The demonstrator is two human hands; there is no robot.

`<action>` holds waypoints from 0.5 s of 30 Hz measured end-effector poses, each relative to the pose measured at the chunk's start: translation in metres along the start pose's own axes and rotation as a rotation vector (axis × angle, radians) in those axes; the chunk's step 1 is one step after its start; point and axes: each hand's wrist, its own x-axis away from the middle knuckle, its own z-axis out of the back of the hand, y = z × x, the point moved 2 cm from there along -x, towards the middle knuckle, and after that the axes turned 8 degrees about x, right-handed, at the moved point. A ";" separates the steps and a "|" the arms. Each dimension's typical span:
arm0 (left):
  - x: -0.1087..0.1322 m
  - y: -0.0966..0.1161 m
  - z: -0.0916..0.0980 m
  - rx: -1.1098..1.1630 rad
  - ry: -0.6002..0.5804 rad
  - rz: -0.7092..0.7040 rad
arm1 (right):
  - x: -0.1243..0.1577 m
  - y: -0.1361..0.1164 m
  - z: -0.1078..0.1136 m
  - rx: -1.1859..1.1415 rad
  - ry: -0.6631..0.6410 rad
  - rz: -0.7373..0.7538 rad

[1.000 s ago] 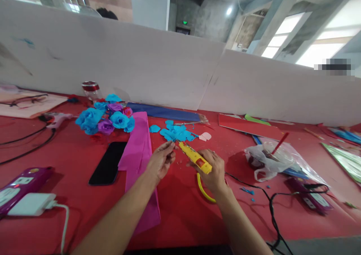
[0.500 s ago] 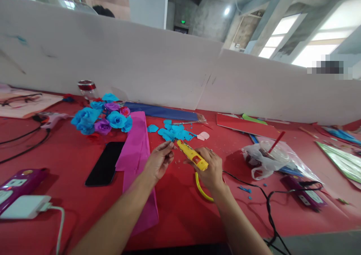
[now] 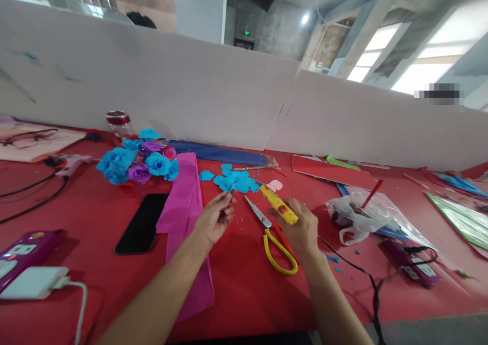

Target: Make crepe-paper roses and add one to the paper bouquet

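My right hand (image 3: 301,228) grips a yellow glue gun (image 3: 279,205), its nozzle pointing up and left, a black cord trailing from it. My left hand (image 3: 214,217) is closed in a pinch on something small I cannot make out, just right of a pink crepe paper sheet (image 3: 183,207). Yellow-handled scissors (image 3: 272,235) lie on the red table (image 3: 95,207) between my hands. A pile of blue paper petals (image 3: 234,181) lies just beyond my hands.
A bunch of blue and purple paper roses (image 3: 137,159) sits at the left, a black phone (image 3: 143,223) beside the pink sheet. A purple power strip (image 3: 26,248) with a white charger is at near left. A plastic bag with a cup (image 3: 364,212) is at right. White partition boards stand behind.
My right hand has moved the glue gun to the right, away from my left hand, uncovering the scissors on the table. My left hand has stayed in its pinch.
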 end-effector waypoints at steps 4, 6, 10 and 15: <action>0.000 0.001 0.000 0.040 -0.057 0.033 | -0.001 0.050 -0.016 0.323 -0.367 -0.172; 0.000 0.001 -0.001 0.031 -0.071 0.026 | 0.001 0.068 -0.024 0.374 -0.557 -0.204; 0.001 0.002 -0.002 -0.081 -0.114 -0.081 | 0.002 0.072 -0.026 0.378 -0.684 -0.213; -0.001 0.003 0.000 -0.401 -0.156 -0.375 | -0.012 0.025 -0.004 -0.005 -0.243 -0.161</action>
